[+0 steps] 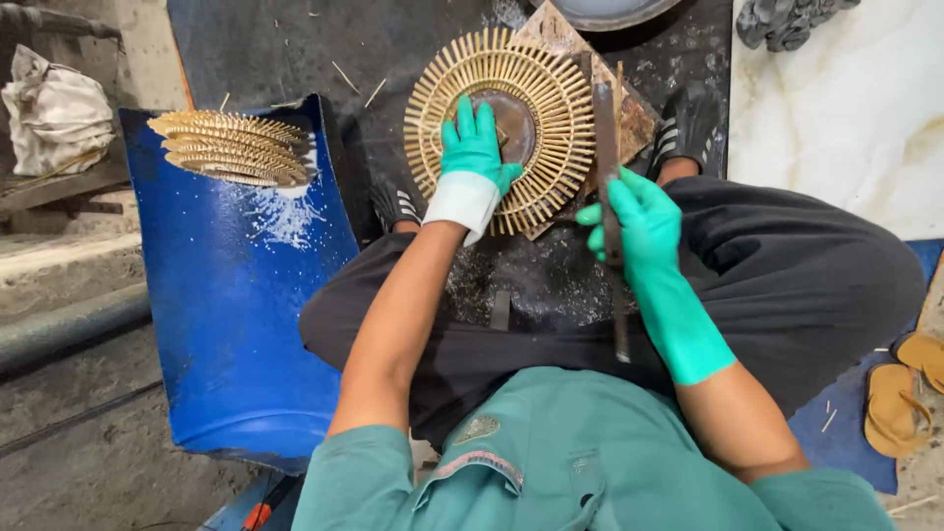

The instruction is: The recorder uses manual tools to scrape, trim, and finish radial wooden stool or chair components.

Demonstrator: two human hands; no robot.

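A round sunburst disc of bamboo sticks (pixel 551 93) with a dark centre lies on a wooden block (pixel 639 123) between my feet. My left hand (pixel 474 147), in a green glove, presses flat on the disc's near left part. My right hand (pixel 634 221), also green-gloved, grips a long flat metal blade (pixel 605 128) that stands upright along the disc's right edge, its handle end pointing back towards my lap.
A stack of finished bamboo discs (pixel 231 147) rests on a curved blue plastic sheet (pixel 236 295) at left. A white sack (pixel 54 113) lies far left, tan sandals (pixel 900 393) at right, a white slab (pixel 855 108) upper right.
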